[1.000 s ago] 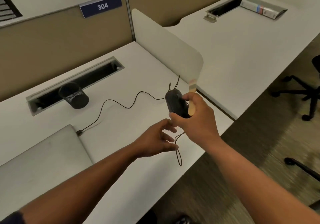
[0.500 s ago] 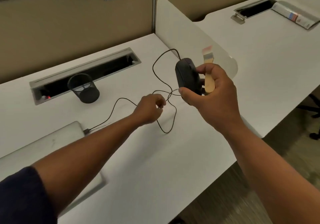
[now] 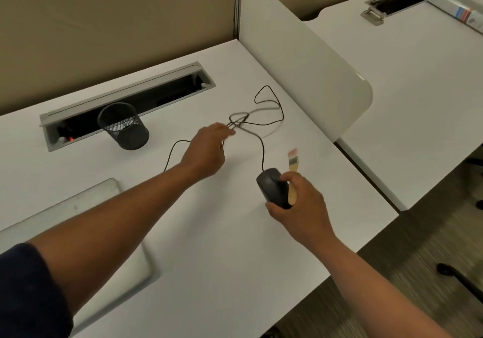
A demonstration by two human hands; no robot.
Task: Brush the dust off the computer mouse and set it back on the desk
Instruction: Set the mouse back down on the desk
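Note:
A black wired computer mouse sits low at the white desk, right of centre, and my right hand grips it from the right side. The same hand also holds a small wooden-handled brush, bristles pointing up. The mouse's thin black cable lies in tangled loops behind it. My left hand reaches to those loops and pinches the cable with its fingertips. Whether the mouse rests fully on the desk I cannot tell.
A black mesh pen cup stands by the open cable tray at the back. A closed grey laptop lies at the left. A white divider panel bounds the right side. Beyond it lies a neighbouring desk with a binder.
My right hand has lowered the mouse and brush from mid-air down to the desk surface. My left hand has moved forward with the cable, spreading its loops farther back.

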